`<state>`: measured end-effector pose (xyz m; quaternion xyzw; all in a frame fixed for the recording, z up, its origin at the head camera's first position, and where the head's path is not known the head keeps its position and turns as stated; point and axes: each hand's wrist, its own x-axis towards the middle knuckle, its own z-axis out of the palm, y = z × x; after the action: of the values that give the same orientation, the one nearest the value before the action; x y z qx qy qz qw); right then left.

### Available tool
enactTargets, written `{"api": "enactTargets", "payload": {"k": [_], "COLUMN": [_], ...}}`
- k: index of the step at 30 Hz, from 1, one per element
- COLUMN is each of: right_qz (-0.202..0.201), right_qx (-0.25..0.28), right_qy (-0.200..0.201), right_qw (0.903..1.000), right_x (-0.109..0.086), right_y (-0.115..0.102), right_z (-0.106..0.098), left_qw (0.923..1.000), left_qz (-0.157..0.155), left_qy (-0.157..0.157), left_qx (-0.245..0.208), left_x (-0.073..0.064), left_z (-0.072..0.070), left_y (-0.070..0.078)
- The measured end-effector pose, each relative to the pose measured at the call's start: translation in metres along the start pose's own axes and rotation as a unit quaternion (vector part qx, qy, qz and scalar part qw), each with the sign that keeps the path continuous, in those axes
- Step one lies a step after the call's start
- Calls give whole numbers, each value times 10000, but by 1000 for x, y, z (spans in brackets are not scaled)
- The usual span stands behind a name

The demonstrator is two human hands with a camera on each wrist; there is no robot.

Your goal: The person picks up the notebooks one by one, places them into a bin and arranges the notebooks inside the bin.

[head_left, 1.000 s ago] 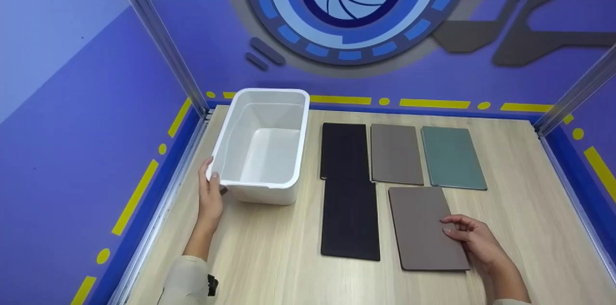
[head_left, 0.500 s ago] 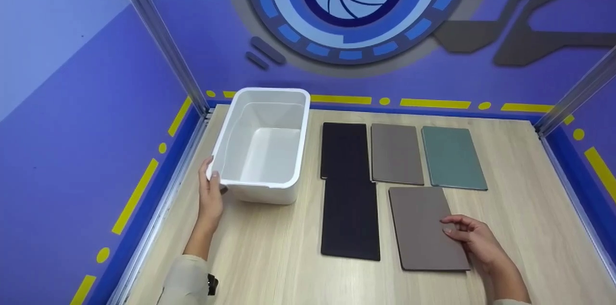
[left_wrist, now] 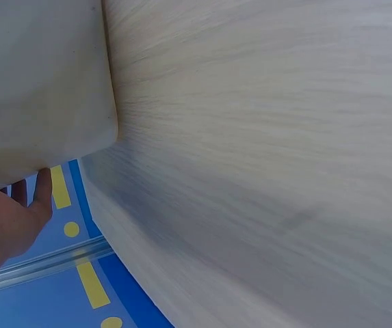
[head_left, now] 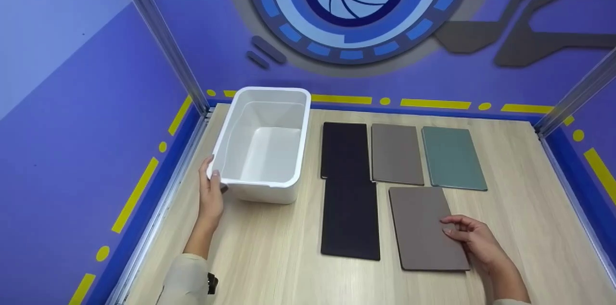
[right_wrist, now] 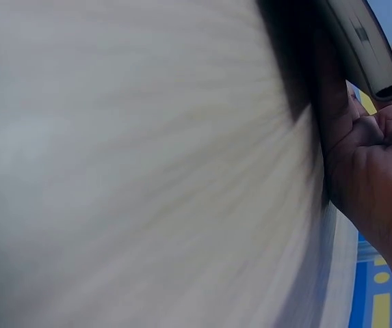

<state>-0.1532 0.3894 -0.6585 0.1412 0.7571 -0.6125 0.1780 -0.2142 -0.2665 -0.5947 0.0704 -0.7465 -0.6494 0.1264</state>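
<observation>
My left hand (head_left: 210, 200) grips the near left corner of a white plastic bin (head_left: 264, 194), thumb and fingers at its rim; the left wrist view shows fingertips (left_wrist: 43, 184) against the bin's outer wall (left_wrist: 42, 89). Nothing lies inside the bin. With my right hand (head_left: 479, 241) I hold a grey-brown notebook (head_left: 423, 228) by its right edge, fingertips on its cover. Seen from the right wrist, the notebook's page edge (right_wrist: 363, 44) sits between parts of my hand (right_wrist: 373, 164), above a dark shadow on the table.
Left of the held notebook lies a black notebook (head_left: 350, 221), touching or overlapping another black notebook (head_left: 344, 148) behind it. A second grey-brown notebook (head_left: 397, 153) and a green notebook (head_left: 454, 157) complete the back row. Blue panels (head_left: 159, 79) wall in the wooden table (head_left: 269, 252).
</observation>
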Motion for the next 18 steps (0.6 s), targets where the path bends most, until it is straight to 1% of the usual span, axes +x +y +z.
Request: {"api": "enactTargets", "payload": {"k": [7,9,12,13,18], "right_qz": [16,30,-34,-22,8], "right_qx": [-3,70,29,64,54], "right_qy": [-9,30,-40,18,12], "right_qw": [10000,10000,10000,10000,10000], "right_x": [0,-1,-1,-1,-1], "right_y": [-2,-2,-3,-3,-1], "right_z": [0,1,1,1,1], "left_qw": [10000,10000,10000,10000,10000], "left_qz": [59,28,-4,-1,67], "left_qy": [-10,-21,-24,-20,-6], "left_qx": [28,36,39,37,21], "left_x": [1,0,0,0,0], "left_z": [0,0,-1,-1,0], "left_y": [-1,-1,-1,-1,-1]}}
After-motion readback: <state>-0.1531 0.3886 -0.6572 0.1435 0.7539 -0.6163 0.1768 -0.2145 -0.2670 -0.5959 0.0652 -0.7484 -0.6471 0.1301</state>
